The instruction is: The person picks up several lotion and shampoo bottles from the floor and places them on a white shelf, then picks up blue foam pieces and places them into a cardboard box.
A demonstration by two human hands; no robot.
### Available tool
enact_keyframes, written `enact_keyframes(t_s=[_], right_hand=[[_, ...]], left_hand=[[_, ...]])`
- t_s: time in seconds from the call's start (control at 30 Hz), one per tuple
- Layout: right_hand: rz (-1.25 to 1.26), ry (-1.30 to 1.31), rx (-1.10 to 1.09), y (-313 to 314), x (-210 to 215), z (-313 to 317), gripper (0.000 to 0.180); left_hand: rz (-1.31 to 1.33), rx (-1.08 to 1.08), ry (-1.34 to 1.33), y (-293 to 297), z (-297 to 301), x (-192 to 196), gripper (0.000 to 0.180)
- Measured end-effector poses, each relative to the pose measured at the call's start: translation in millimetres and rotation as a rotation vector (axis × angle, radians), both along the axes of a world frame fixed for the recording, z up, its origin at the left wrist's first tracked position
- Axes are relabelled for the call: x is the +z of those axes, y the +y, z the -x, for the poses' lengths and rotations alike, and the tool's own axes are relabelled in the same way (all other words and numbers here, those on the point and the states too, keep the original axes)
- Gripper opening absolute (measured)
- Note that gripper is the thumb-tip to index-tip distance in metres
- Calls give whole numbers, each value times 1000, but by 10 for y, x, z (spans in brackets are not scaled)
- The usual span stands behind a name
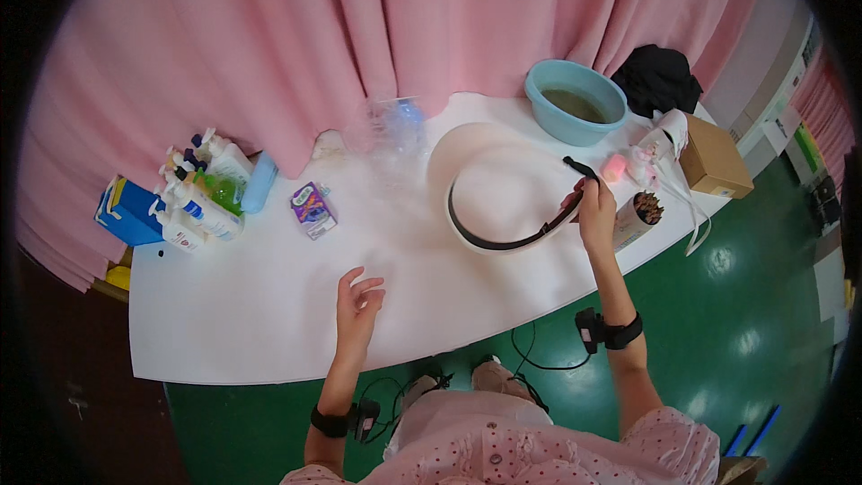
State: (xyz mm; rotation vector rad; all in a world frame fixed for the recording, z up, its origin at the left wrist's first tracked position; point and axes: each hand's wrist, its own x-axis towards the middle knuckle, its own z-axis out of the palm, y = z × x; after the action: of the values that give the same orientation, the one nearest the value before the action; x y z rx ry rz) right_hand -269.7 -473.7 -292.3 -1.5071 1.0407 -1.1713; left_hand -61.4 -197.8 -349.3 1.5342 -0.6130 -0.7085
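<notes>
My right hand (596, 214) is closed on a cream wide-brimmed sun visor (473, 145), gripping it at the right end of its dark inner band. A short black strap (579, 167) sticks out above those fingers. The visor's broad brim fans out to the left and away from me, over the white table. My left hand (356, 293) is above the table's near part, its fingers loosely curled and apart, with nothing in it. Beyond it lies a small purple carton (313, 211).
Pump bottles (211, 207) and a blue box (128, 211) crowd the left end. Clear crumpled plastic (395, 144) lies toward the back. A blue basin (575, 130) with water, a cardboard box (716, 157), black cloth (657, 81) and a holder of brown sticks (636, 217) occupy the right.
</notes>
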Motion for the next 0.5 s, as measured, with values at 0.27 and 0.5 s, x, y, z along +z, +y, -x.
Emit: enact_keyframes(t_s=[0.27,0.5], right_hand=[[-740,-234,403,226,-845,99,37],[17,140,259,453,-719,989,39]], left_hand=[[68,-193,67,-649,643,70,81],[-486,-131,-721,-832,556,-409,79]])
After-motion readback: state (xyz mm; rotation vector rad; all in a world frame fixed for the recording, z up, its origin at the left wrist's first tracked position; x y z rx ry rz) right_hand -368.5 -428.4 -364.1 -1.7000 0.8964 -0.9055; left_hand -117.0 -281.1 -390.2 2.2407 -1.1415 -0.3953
